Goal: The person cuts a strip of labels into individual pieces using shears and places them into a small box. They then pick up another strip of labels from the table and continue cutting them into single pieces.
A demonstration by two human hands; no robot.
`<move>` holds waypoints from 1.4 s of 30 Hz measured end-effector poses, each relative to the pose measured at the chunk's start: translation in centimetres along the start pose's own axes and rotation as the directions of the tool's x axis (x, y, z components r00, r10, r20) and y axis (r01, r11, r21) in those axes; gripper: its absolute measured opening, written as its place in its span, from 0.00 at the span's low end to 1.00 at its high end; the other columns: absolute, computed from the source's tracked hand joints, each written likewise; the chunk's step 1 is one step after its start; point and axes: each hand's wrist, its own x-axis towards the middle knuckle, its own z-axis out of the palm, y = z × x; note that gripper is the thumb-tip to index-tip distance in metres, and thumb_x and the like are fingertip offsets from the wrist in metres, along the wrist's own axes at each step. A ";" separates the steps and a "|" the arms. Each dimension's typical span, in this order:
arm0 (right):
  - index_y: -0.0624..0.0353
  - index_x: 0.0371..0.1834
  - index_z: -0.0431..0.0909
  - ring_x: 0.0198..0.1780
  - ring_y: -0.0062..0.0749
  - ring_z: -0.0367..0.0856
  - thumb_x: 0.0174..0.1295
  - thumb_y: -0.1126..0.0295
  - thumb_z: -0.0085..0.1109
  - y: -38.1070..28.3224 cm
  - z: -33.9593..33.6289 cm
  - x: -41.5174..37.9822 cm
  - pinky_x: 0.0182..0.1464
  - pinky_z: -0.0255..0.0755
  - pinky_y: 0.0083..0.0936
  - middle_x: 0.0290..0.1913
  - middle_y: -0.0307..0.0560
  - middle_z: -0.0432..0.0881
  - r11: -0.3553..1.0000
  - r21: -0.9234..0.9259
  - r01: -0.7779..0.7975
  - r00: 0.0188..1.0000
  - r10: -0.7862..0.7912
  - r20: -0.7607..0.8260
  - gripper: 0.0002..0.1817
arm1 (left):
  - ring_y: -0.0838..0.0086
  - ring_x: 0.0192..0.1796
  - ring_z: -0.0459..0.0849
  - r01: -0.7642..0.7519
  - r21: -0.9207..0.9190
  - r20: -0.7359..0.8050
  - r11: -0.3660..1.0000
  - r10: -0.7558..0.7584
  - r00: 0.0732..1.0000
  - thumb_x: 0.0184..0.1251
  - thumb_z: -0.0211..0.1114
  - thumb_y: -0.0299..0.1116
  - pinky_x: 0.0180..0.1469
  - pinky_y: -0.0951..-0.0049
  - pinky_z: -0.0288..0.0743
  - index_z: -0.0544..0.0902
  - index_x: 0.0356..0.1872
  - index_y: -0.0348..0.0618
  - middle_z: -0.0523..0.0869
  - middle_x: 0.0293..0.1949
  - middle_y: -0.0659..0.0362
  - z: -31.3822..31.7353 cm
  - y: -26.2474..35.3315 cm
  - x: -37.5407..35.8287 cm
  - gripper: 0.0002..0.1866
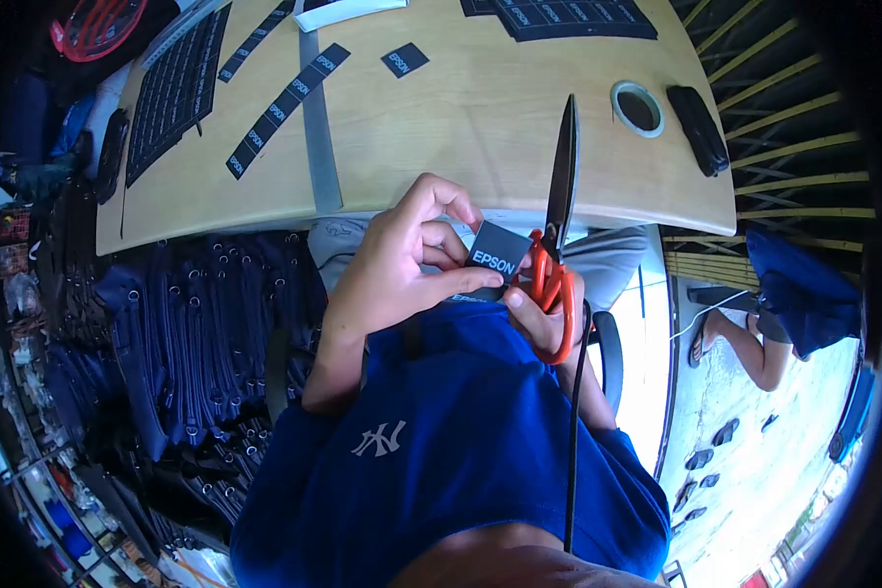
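Dark grey and square, the flat EPSON label (500,243) is pinched by the left hand (382,265), fingers closed, near the smooth, pale wood-grain tabletop (461,137), while the right hand (532,318), just beside it, grips orange-handled metal scissors (562,186), long axis pointing away.

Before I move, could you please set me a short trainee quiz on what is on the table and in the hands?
1. True or false: the right hand holds the scissors.
2. Which word is printed on the dark square in the left hand?
A) CANON
B) EPSON
C) NIKON
3. Fill in the missing word: on the table, the pale ring lies beside a long, dark ____.

Key: 1 true; 2 B; 3 case.
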 end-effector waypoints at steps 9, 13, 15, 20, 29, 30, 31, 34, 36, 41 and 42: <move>0.61 0.31 0.73 0.23 0.08 0.66 0.56 0.77 0.63 -1.0 1.0 0.8 0.24 0.57 0.10 0.23 0.31 0.72 0.994 0.060 -0.093 0.989 0.099 -0.108 0.06 | 0.76 0.38 0.85 -0.162 0.065 -0.047 0.985 0.165 0.985 0.53 0.70 0.20 0.36 0.80 0.80 0.71 0.49 0.36 0.80 0.45 0.48 1.0 -1.3 -1.1 0.23; 0.62 0.33 0.73 0.22 0.07 0.65 0.56 0.78 0.62 -1.2 1.1 0.9 0.24 0.57 0.09 0.24 0.32 0.72 0.996 0.039 -0.077 0.991 0.081 -0.109 0.06 | 0.76 0.42 0.84 -0.114 0.128 -0.006 0.985 0.115 0.993 0.53 0.69 0.19 0.36 0.80 0.80 0.76 0.51 0.38 0.81 0.46 0.51 0.9 -1.5 -1.8 0.22; 0.63 0.34 0.73 0.22 0.07 0.65 0.56 0.78 0.62 -1.1 1.0 0.8 0.24 0.57 0.09 0.25 0.32 0.72 0.997 0.039 -0.063 0.994 0.066 -0.084 0.07 | 0.78 0.42 0.83 -0.080 0.163 0.000 0.983 0.081 0.997 0.54 0.69 0.20 0.34 0.81 0.79 0.80 0.51 0.40 0.81 0.49 0.54 0.9 -0.9 -1.6 0.20; 0.64 0.41 0.71 0.22 0.11 0.66 0.53 0.42 0.65 -0.3 -0.2 0.8 0.24 0.58 0.12 0.29 0.38 0.76 0.990 0.072 0.123 0.983 -0.132 0.130 0.32 | 0.83 0.37 0.80 -0.001 0.192 0.058 0.981 -0.010 0.998 0.53 0.67 0.14 0.34 0.85 0.76 0.76 0.56 0.34 0.81 0.37 0.59 -0.6 -0.9 -1.8 0.26; 0.68 0.50 0.68 0.33 0.26 0.69 0.45 0.21 0.46 0.7 -2.8 -2.1 0.33 0.62 0.24 0.28 0.41 0.68 0.985 -0.171 -0.002 0.971 0.043 0.235 0.53 | 0.88 0.30 0.77 0.053 0.079 0.104 0.995 -0.061 0.993 0.51 0.69 0.17 0.35 0.86 0.79 0.74 0.61 0.41 0.83 0.36 0.60 -3.3 -1.0 -1.6 0.32; 0.68 0.50 0.68 0.32 0.26 0.68 0.46 0.21 0.46 0.3 -3.3 -2.4 0.33 0.63 0.24 0.28 0.42 0.68 0.972 -0.231 -0.045 0.964 0.103 0.244 0.53 | 0.88 0.30 0.78 0.087 0.065 0.120 0.994 -0.094 0.988 0.51 0.69 0.15 0.36 0.86 0.79 0.73 0.61 0.41 0.84 0.36 0.61 -3.8 -1.0 -1.8 0.32; 0.68 0.49 0.68 0.31 0.26 0.68 0.46 0.22 0.46 0.0 -3.8 -2.5 0.32 0.63 0.25 0.27 0.42 0.68 0.953 -0.288 -0.090 0.954 0.165 0.249 0.52 | 0.88 0.30 0.78 0.088 0.063 0.112 0.994 -0.094 0.989 0.51 0.69 0.15 0.36 0.86 0.79 0.73 0.61 0.41 0.84 0.36 0.61 -4.0 -0.8 -1.8 0.32; 0.68 0.46 0.71 0.23 0.24 0.67 0.44 0.22 0.49 -0.7 -4.9 -2.9 0.27 0.60 0.24 0.22 0.38 0.68 0.929 -0.355 -0.105 0.917 0.229 0.327 0.52 | 0.81 0.43 0.81 0.146 0.160 0.235 0.976 -0.181 0.955 0.51 0.67 0.11 0.41 0.84 0.79 0.69 0.63 0.33 0.83 0.44 0.54 -5.2 0.3 -1.5 0.34; 0.70 0.43 0.73 0.19 0.22 0.68 0.43 0.22 0.52 -0.4 -5.7 -3.2 0.24 0.59 0.22 0.20 0.37 0.69 0.936 -0.344 -0.071 0.892 0.214 0.398 0.52 | 0.82 0.42 0.82 0.133 0.137 0.244 0.982 -0.163 0.956 0.51 0.67 0.12 0.39 0.85 0.79 0.69 0.63 0.33 0.83 0.44 0.54 -5.1 0.5 -1.4 0.34; 0.71 0.42 0.73 0.20 0.25 0.73 0.45 0.24 0.52 -1.3 -6.5 -2.7 0.25 0.65 0.22 0.20 0.39 0.72 0.925 -0.381 -0.010 0.796 0.238 0.556 0.50 | 0.83 0.37 0.82 0.093 0.124 0.364 0.988 -0.132 0.922 0.50 0.69 0.14 0.34 0.86 0.79 0.71 0.62 0.36 0.84 0.44 0.54 -5.5 0.5 -0.8 0.33; 0.71 0.41 0.74 0.20 0.26 0.74 0.46 0.24 0.52 -1.3 -6.5 -2.6 0.25 0.66 0.21 0.20 0.40 0.73 0.926 -0.377 -0.015 0.769 0.252 0.588 0.49 | 0.83 0.35 0.82 0.102 0.180 0.390 0.978 -0.166 0.906 0.50 0.69 0.14 0.33 0.86 0.79 0.72 0.62 0.37 0.84 0.45 0.54 -5.6 0.4 -0.7 0.33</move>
